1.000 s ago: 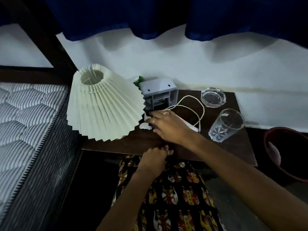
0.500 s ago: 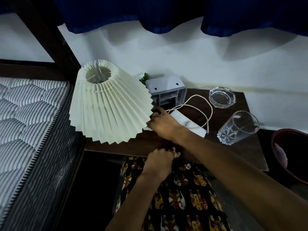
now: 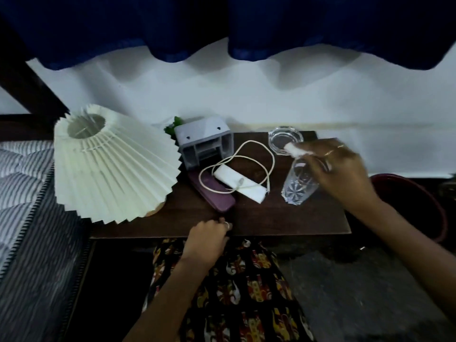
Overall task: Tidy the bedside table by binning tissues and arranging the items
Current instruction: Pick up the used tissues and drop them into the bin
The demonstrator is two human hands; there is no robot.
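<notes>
Dark bedside table [image 3: 283, 218]: right hand [image 3: 338, 169] pinches what looks like tissue [image 3: 291, 147] above the glass [image 3: 299, 186]; left hand [image 3: 207, 239] curls on the table edge.

White wall [image 3: 246, 95], dark blue curtain [image 3: 222, 23] above; striped mattress [image 3: 22, 193] left.

A single wide-angle camera worn on the person's head looks forward and steeply down at a dark wooden bedside table [image 3: 283, 218] filling the centre of the frame, close enough that both forearms reach in from the bottom edge. A white wall [image 3: 246, 95] and dark blue curtain [image 3: 222, 25] cross the top of the frame, a striped grey mattress [image 3: 22, 193] runs down the left, and a patterned black garment [image 3: 246, 292] sits directly below the lens.
</notes>
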